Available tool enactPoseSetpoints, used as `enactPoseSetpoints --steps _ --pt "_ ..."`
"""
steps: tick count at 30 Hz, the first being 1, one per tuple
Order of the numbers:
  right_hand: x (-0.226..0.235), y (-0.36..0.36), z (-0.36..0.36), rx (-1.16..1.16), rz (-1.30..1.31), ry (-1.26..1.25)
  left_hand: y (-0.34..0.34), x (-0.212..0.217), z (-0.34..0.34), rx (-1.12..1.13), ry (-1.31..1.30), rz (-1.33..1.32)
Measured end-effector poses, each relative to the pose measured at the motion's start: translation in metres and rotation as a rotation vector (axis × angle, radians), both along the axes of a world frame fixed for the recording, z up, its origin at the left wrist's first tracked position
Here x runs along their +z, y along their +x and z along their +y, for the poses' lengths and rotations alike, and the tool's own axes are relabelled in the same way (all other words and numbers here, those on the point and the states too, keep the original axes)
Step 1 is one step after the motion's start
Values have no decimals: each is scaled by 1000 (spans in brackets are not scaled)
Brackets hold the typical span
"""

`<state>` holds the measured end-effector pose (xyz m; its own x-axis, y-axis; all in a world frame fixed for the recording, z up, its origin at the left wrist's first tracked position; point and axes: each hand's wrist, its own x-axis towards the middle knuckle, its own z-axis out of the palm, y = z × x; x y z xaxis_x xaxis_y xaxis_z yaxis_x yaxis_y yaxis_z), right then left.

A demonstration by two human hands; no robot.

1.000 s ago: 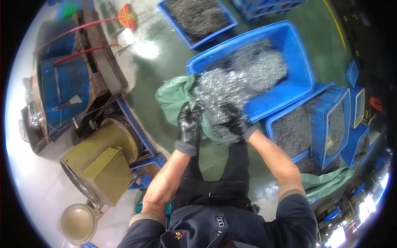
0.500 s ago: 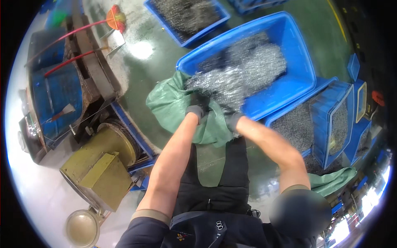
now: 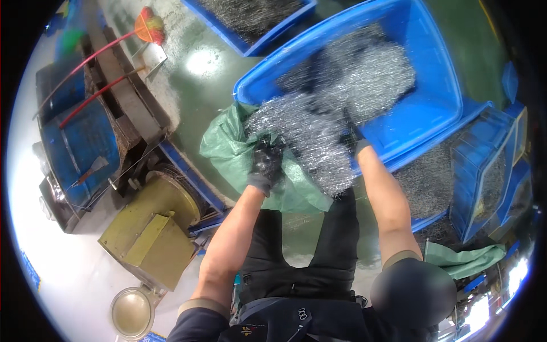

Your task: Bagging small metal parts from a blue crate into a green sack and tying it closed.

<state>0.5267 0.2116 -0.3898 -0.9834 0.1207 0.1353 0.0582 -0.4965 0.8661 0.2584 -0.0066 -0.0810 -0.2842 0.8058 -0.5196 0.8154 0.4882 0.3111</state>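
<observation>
A green woven sack (image 3: pixel 228 137) lies with its mouth against the near left side of a large blue plastic tub (image 3: pixel 430 97). Thin, shiny metal pieces (image 3: pixel 296 122), needle-like, fill the tub's middle and spread in a heap over the sack's mouth. My left hand (image 3: pixel 265 162), in a dark glove, is closed on the sack's edge. Also gloved, my right hand (image 3: pixel 354 139) reaches into the right side of the metal heap; its fingers are partly buried and blurred.
Another blue tub (image 3: pixel 250 48) of metal pieces stands beyond. At right are more blue bins (image 3: pixel 481 171) and a second green sack (image 3: pixel 467 259). To the left stand an olive-coloured machine (image 3: pixel 154 228), blue drums (image 3: pixel 85 142) and red-handled tools (image 3: pixel 102 91).
My right hand has moved off the sack's near edge, to the right and forward into the metal pieces. More of the heap now shows over the sack. The left hand stays at the sack.
</observation>
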Motion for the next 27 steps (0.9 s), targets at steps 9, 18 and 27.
enactPoseSetpoints --steps 9,18,27 --pt "268 -150 -48 657 -865 749 -23 59 -33 333 139 28" --pt "343 -153 -42 725 -913 1548 -6 210 -13 1419 533 -867" --pt "427 -172 -141 56 -676 2458 -26 239 -69 1425 732 -876"
